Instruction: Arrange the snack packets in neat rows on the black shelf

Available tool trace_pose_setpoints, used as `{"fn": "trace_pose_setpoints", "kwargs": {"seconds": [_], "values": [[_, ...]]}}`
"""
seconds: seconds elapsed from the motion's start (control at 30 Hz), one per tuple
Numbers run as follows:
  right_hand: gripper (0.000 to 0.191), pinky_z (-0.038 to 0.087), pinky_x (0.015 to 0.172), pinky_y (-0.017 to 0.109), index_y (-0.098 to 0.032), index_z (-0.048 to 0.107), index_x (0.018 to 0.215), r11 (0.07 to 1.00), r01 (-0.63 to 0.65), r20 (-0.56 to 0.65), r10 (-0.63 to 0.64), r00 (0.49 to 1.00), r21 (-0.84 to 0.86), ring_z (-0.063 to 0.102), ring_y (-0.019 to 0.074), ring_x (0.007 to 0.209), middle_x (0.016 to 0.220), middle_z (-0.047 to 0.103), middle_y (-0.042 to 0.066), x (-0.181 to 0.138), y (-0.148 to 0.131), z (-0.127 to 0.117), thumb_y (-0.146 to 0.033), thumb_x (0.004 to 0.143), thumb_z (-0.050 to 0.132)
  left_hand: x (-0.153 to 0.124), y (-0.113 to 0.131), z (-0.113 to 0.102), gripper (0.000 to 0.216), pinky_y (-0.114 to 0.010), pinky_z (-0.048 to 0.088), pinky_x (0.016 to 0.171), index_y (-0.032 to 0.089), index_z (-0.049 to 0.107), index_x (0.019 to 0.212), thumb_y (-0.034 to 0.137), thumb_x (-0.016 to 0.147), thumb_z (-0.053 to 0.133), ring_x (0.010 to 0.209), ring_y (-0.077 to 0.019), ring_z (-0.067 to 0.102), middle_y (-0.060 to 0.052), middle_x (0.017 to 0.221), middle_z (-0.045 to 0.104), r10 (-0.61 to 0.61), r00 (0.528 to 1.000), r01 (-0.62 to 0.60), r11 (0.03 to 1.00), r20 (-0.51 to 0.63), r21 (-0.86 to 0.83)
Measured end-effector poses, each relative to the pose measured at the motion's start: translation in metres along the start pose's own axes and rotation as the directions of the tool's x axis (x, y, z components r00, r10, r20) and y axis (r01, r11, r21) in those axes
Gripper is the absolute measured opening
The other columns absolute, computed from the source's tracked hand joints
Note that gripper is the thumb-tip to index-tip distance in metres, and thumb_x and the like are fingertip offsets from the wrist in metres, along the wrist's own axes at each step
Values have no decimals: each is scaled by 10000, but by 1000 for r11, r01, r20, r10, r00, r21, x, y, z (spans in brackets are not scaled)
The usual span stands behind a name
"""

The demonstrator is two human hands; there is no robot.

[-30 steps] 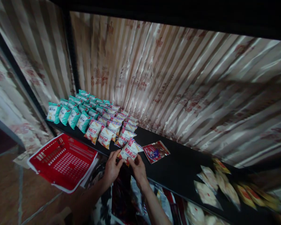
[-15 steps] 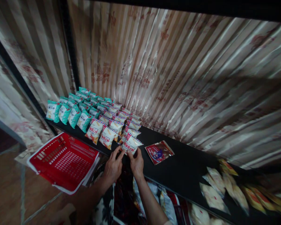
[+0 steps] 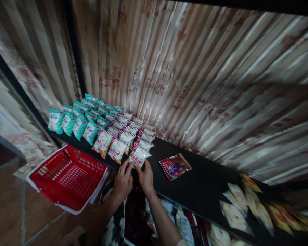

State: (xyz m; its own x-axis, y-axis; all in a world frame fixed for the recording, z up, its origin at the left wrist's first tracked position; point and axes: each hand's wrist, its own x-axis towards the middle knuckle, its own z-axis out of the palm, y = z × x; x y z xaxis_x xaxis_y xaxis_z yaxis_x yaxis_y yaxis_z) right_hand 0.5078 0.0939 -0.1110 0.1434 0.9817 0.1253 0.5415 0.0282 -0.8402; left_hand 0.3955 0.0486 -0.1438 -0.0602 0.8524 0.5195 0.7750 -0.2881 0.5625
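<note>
A white snack bag [image 3: 139, 155] with a striped top edge and red lettering stands at the front of the rightmost row of like bags. My left hand [image 3: 122, 180] pinches its lower left corner, fingers stretched toward it. On its lower right side, my right hand [image 3: 145, 177] has thumb and fingers closed around the edge. Close by on the left stand more white snack bags [image 3: 118, 149], and past them several rows of teal snack bags [image 3: 90, 131]. A flat red packet [image 3: 175, 166] lies to the right of my right hand.
The black shelf [image 3: 195, 186] runs along a striped curtain [image 3: 154, 68]. At lower left is a red basket [image 3: 74, 177] with a white rim. Clear packets [image 3: 234, 215] and yellow packets [image 3: 279, 218] lie at the right end. More bags [image 3: 183, 225] sit on a level below.
Both hands have shifted the front white bag slightly left, into line with the front of its row. The bag now stands more squarely facing me.
</note>
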Motion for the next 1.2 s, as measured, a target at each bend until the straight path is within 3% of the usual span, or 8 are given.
{"fn": "trace_pose_setpoints", "kwargs": {"seconds": [0.2,0.33,0.43,0.5,0.77,0.9,1.03,1.2], "values": [[622,466,815,335,-123,539,1188,999,-14,-38,15,999,36,599,243,916,1055,612,137,-5,1,-4,-521,713,596,0,1,-1,522,-367,463,963,163,419,1314,52,807,360,1217,-224,446,-135,1312,427,-28,1000,28,1000,-8,-3],[665,344,1013,373,-134,444,1293,992,-43,-137,59,989,119,454,247,1201,1298,488,163,-1,5,-13,-579,799,454,1,3,-3,532,-362,485,927,191,423,1315,61,801,377,1165,-222,484,-133,1306,421,-1,1000,1,1000,24,-8],[679,227,1092,387,-156,367,1365,977,-62,-73,78,994,206,298,219,1332,1435,360,126,10,7,-15,-593,847,331,2,5,-3,543,-344,501,894,219,447,1296,47,785,387,1100,-205,517,-123,1308,402,7,999,-7,1000,39,-5],[666,192,1108,365,-160,396,1353,971,-54,2,56,998,233,287,197,1343,1437,371,106,18,8,-15,-595,859,291,3,6,-2,542,-340,502,889,212,448,1295,46,783,389,1077,-200,522,-125,1306,393,-3,999,3,1000,39,1],[674,211,1101,343,-146,523,1257,954,-89,84,68,994,286,324,196,1330,1385,456,104,22,14,-16,-630,835,318,2,7,-1,546,-342,484,913,189,420,1319,49,792,379,1100,-205,507,-130,1314,374,5,1000,-5,1000,20,1],[592,340,1030,364,-151,542,1230,924,-135,-9,148,989,359,479,220,1211,1308,534,117,0,14,-36,-569,836,399,-2,8,-5,534,-338,479,917,186,390,1341,72,820,367,1111,-206,512,-132,1297,407,29,1000,-29,1000,13,-12],[459,467,872,344,-162,620,1062,911,-109,-73,150,986,399,626,215,954,1066,674,100,-44,27,-71,-522,807,493,-8,9,-12,446,-313,479,908,139,501,1244,84,827,351,1050,-194,552,-132,1172,515,110,993,-109,994,44,-21],[349,487,768,329,-202,670,804,985,-153,8,153,988,80,644,216,784,807,710,58,-108,76,-110,-504,799,495,-29,20,-10,364,-288,476,905,173,613,1048,77,816,349,971,-165,582,-84,1009,595,175,958,-152,982,226,-114]]}}
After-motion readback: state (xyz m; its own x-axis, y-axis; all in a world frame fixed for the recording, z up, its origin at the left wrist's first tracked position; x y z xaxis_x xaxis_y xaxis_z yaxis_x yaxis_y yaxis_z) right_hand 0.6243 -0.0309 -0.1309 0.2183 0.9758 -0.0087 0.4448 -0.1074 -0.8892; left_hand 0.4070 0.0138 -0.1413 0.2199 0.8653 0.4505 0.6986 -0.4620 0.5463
